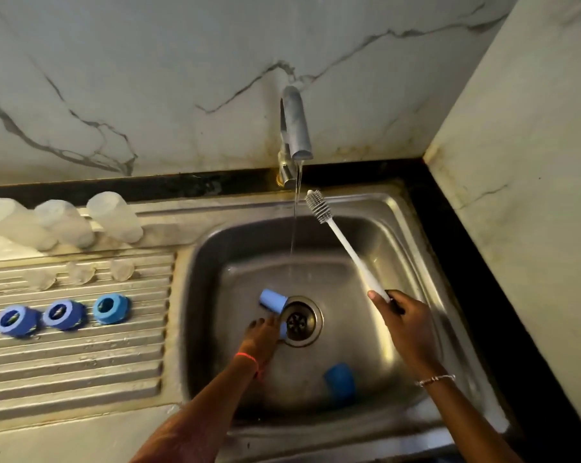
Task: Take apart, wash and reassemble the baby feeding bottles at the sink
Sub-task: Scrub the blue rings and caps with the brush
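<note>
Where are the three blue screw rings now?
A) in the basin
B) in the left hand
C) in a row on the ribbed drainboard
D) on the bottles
C: the blue screw rings lie in a row on the ribbed drainboard, apart from the bottles; the right hand holds only the brush.

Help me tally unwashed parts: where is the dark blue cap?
In the head view, the dark blue cap lies in the sink near its front wall, right of the drain and closer to the viewer.
</note>
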